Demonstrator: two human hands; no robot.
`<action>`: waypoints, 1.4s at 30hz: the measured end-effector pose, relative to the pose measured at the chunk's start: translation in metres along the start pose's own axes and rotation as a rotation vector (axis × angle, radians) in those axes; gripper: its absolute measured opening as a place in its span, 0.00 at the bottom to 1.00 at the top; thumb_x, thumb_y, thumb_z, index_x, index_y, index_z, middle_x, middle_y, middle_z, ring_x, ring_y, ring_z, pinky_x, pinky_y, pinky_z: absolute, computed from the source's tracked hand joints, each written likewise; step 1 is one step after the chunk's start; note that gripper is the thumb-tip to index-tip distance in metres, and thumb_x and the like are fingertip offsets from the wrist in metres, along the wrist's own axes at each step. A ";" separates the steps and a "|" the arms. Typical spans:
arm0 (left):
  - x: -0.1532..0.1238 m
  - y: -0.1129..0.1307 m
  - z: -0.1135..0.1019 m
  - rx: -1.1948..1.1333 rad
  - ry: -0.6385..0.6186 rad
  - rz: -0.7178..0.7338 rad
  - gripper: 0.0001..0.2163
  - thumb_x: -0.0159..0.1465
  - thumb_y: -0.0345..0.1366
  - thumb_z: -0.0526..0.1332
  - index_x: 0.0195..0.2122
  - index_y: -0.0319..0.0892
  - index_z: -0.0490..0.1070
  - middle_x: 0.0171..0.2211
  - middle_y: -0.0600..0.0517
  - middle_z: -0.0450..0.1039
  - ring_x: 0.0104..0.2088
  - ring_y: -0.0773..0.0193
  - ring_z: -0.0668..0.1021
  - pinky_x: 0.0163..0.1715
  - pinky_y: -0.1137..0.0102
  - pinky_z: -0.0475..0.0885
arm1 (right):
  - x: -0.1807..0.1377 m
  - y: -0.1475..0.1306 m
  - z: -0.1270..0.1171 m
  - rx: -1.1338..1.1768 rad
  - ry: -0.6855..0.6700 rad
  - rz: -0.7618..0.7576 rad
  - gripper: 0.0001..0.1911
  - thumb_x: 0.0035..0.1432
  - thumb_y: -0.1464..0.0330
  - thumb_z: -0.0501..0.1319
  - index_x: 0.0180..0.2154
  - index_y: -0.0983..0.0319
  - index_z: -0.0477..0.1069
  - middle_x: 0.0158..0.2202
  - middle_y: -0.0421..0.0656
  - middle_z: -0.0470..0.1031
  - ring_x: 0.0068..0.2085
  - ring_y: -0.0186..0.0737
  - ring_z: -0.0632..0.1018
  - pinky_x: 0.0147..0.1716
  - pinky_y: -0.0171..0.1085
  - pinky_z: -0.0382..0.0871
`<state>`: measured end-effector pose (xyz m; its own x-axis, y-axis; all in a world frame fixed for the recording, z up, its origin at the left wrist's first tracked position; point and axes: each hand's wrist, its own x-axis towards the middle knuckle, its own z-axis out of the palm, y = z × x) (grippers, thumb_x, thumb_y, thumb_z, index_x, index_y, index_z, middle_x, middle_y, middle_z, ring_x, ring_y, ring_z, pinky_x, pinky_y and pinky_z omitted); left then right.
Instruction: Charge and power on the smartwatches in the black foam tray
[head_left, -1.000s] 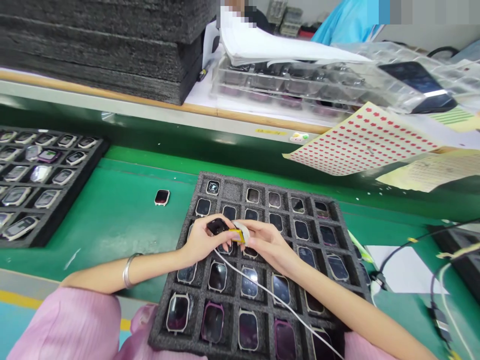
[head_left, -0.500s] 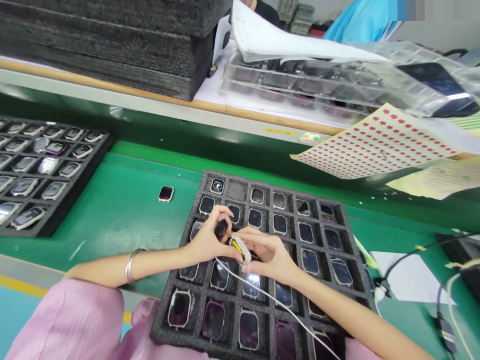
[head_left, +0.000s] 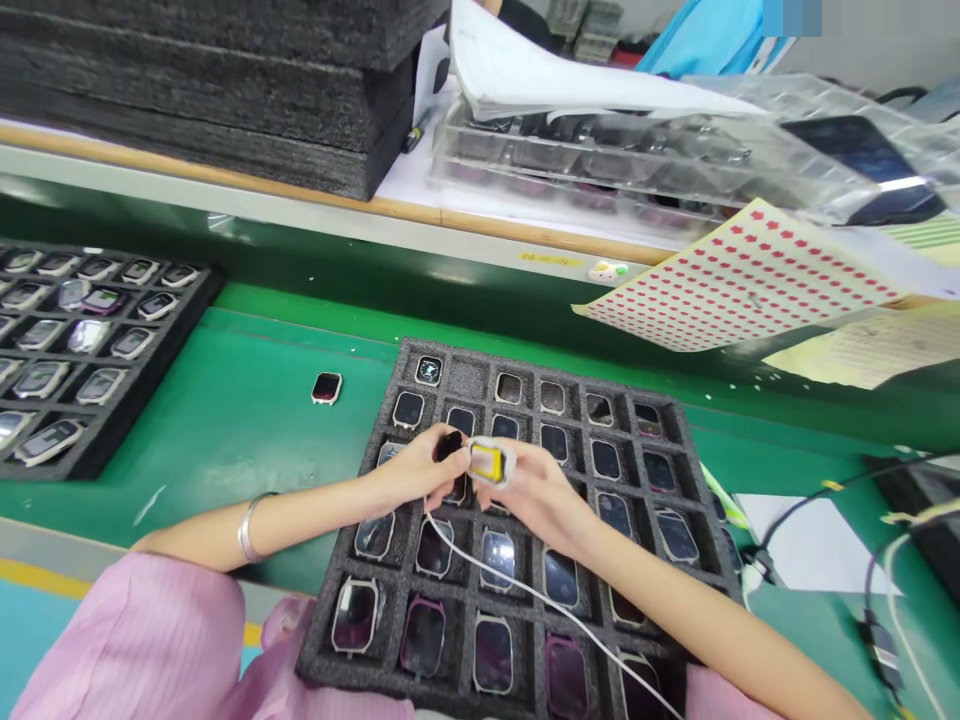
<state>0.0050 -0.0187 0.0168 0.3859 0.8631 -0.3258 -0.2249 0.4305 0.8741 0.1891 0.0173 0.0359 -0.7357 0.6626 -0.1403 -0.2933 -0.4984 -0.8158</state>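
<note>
Both my hands meet above a black foam tray (head_left: 517, 395) whose pockets hold several smartwatch bodies. My left hand (head_left: 409, 470) pinches a small dark watch body (head_left: 450, 445) at its fingertips. Right beside it, my right hand (head_left: 536, 490) holds a white charging clip with a yellow inside (head_left: 487, 462). The clip's white cable (head_left: 525, 590) trails from it toward me across the tray. Watch and clip are close together, nearly touching.
A lone watch body (head_left: 326, 387) lies on the green mat (head_left: 247, 420) left of the tray. A second foam tray of watches (head_left: 82, 340) sits at far left. Behind are stacked black foam sheets (head_left: 225, 90), clear plastic trays (head_left: 600, 160) and a red-dotted sticker sheet (head_left: 727, 285). Cables (head_left: 825, 500) lie right.
My right hand has turned the clip so its yellow inside faces up. The left hand has shifted the watch slightly, keeping it next to the clip.
</note>
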 end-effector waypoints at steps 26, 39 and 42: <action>0.003 0.002 0.000 -0.050 -0.418 -0.167 0.15 0.57 0.36 0.68 0.43 0.35 0.73 0.34 0.44 0.79 0.38 0.57 0.81 0.45 0.57 0.76 | -0.012 -0.012 0.005 -1.690 -0.175 -0.435 0.19 0.60 0.73 0.55 0.53 0.70 0.65 0.46 0.58 0.69 0.45 0.52 0.74 0.40 0.51 0.76; -0.006 -0.014 0.017 0.064 -0.057 -0.002 0.13 0.58 0.41 0.65 0.34 0.34 0.70 0.26 0.50 0.76 0.26 0.65 0.80 0.28 0.69 0.79 | -0.012 -0.012 -0.002 -1.719 -0.122 -0.504 0.21 0.59 0.72 0.55 0.54 0.70 0.64 0.46 0.58 0.69 0.44 0.52 0.74 0.39 0.50 0.75; -0.008 -0.013 0.017 0.080 -0.058 -0.033 0.15 0.57 0.44 0.65 0.31 0.34 0.69 0.22 0.49 0.76 0.23 0.64 0.79 0.25 0.70 0.78 | -0.014 -0.012 0.002 -1.777 -0.119 -0.519 0.20 0.59 0.72 0.54 0.53 0.70 0.65 0.45 0.58 0.70 0.45 0.54 0.74 0.39 0.53 0.74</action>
<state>0.0200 -0.0356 0.0136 0.4435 0.8312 -0.3353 -0.1404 0.4339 0.8900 0.2014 0.0132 0.0490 -0.8493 0.4613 0.2565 0.3728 0.8683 -0.3273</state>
